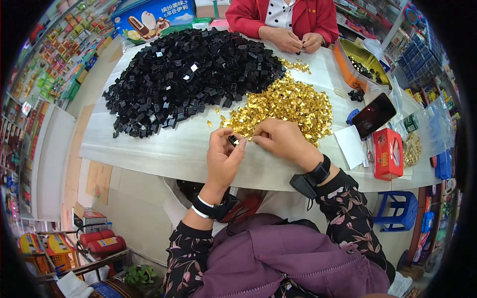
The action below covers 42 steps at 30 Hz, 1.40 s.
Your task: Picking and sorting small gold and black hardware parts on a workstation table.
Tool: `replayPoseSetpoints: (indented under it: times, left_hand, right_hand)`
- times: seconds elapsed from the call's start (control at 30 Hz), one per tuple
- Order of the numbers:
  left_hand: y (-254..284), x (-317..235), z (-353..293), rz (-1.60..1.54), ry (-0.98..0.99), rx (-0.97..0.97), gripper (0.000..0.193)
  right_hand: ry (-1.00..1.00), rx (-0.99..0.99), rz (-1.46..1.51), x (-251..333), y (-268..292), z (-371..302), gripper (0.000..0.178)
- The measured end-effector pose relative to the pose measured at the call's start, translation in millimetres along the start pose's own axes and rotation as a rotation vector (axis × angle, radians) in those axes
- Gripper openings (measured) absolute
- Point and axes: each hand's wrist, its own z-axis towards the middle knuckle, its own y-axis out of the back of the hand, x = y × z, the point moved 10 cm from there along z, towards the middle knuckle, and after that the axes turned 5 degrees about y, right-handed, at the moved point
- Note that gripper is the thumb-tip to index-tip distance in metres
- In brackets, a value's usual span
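Observation:
My left hand (223, 156) pinches a small black plastic block (232, 140) between thumb and fingers, just above the near part of the white table (164, 149). My right hand (279, 139) meets it from the right, fingertips closed on a tiny gold metal clip (244, 141) against the block. Right behind both hands lies a heap of gold clips (288, 102). A much larger heap of black blocks (189, 74) covers the far left of the table.
Across the table a person in a red jacket has both hands (295, 42) together at the far edge. To the right lie a dark phone (373, 115), a red box (388, 153), a yellow tray (365, 62) and a blue stool (397, 211) below.

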Motion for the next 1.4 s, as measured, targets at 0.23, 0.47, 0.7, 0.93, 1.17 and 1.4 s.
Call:
replayPoseSetpoints:
  times: [0.23, 0.47, 0.7, 0.93, 1.17, 1.4]
  left_hand:
    - [-2, 6, -2, 0.100, 0.086, 0.034, 0.024]
    - [-11, 0, -3, 0.272, 0.008, 0.113, 0.020]
    - [-10, 2, -4, 0.122, 0.026, 0.104, 0.021]
    - [-11, 2, -4, 0.169, 0.038, 0.134, 0.022]
    - [-12, 5, -7, 0.178, 0.034, 0.163, 0.024]
    - [-16, 0, -5, 0.368, 0.030, 0.171, 0.024]
  right_hand:
    - [-0.281, -0.014, 0.742, -24, -8, -4, 0.012]
    - [0.035, -0.053, 0.615, 9, -1, 0, 0.011]
    - [-0.108, 0.023, 0.876, -4, -15, -5, 0.009]
    - [0.062, -0.040, 0.624, 11, 2, -2, 0.011]
    - [-0.272, 0.122, 1.054, -5, -25, -6, 0.010]
    - [-0.254, 0.228, 0.900, -14, -34, -9, 0.016]
